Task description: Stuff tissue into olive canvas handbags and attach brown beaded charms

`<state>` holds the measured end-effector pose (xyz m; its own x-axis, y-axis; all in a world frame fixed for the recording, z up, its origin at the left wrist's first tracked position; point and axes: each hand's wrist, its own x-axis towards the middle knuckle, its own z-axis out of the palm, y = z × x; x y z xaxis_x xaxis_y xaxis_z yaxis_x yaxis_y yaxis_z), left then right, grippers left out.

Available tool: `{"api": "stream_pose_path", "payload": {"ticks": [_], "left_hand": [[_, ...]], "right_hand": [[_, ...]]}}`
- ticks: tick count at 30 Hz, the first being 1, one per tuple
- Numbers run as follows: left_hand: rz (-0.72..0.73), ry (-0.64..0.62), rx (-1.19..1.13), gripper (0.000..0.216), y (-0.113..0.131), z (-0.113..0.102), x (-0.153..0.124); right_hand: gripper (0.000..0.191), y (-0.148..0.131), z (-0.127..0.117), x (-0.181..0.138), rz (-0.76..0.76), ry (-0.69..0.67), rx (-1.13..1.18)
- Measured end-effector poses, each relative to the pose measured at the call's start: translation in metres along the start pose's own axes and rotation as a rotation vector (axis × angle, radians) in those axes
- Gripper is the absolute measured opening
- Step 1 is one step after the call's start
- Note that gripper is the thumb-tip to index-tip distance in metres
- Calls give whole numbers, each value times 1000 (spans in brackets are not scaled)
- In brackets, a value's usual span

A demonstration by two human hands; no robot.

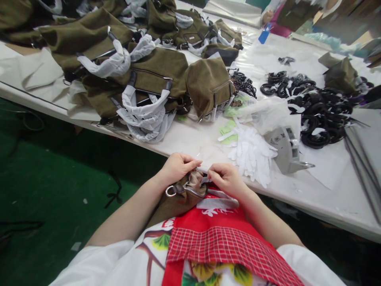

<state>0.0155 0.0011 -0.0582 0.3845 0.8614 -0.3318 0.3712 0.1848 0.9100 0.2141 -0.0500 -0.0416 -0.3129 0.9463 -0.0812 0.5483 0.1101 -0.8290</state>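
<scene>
Your left hand [177, 167] pinches the top edge of the olive canvas bag [180, 196] lying in your lap, just by its zipper and metal D-ring [170, 191]. Your right hand [226, 178] pinches a small white strip at the same edge, fingertips nearly meeting the left's. Past them, near the counter's [190, 139] front edge, lie white paper strips [251, 153]; farther back sit wrapped olive bags [143, 79], and black rings [315, 107] toward the right.
</scene>
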Motion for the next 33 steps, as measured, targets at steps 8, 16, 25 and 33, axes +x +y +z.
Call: {"api": "stream_pose_path", "payload": {"ticks": [8,16,25,33], "left_hand": [[106,59,231,45,5,1,-5],[126,41,194,39,7,1,-6],[-99,-95,-387,39,-2,-1,1],[67,84,-461,50,12,4,-1]], "right_hand": [[27,-13,5,-1,-91,32,-319],[25,-22,13,5,-127,21,-488],[22,-16,18,16,-72,-10,-483],[17,-9,18,20,21,42,245]]}}
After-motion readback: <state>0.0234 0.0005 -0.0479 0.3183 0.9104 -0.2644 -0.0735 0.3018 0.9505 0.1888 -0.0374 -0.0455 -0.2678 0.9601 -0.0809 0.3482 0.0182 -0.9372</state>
